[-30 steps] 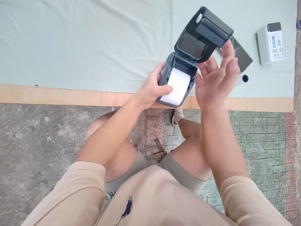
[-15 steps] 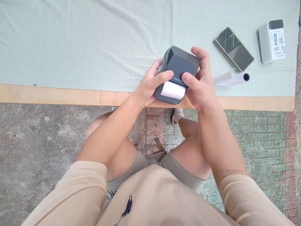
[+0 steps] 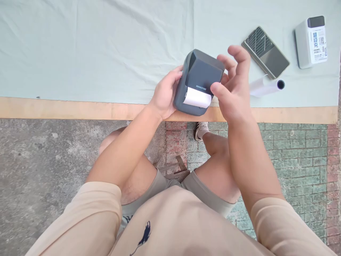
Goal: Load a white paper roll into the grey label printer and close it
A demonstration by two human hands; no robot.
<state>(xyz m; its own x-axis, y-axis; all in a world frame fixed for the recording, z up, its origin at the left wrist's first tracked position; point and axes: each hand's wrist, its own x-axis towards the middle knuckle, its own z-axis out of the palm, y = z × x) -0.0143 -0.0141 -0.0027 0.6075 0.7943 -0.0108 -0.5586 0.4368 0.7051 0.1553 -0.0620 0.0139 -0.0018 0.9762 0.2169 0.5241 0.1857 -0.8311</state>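
A dark label printer [image 3: 205, 71] with a white paper strip [image 3: 197, 97] coming out of its slot is held above the table's front edge. My left hand [image 3: 166, 93] grips it from the left side; the fingers beneath it are hidden. My right hand [image 3: 236, 87] is at the printer's right side with its fingers apart and bent. Its thumb tip is beside the printer's edge; whether it still touches I cannot tell. Right of that hand lies a white paper roll [image 3: 262, 87] with a black core end.
Above the paper roll a phone [image 3: 266, 53] lies aslant on the pale cloth [image 3: 106, 46]. Farther right stands a white box-shaped device [image 3: 310, 44] with a dark top and a printed label. The table's wooden edge [image 3: 80, 109] runs across in front of my knees.
My right hand has loosened from the printer and moved right, its fingers spreading. My left thumb has slid off the printer's front to its left side. The printer stays in my left hand.
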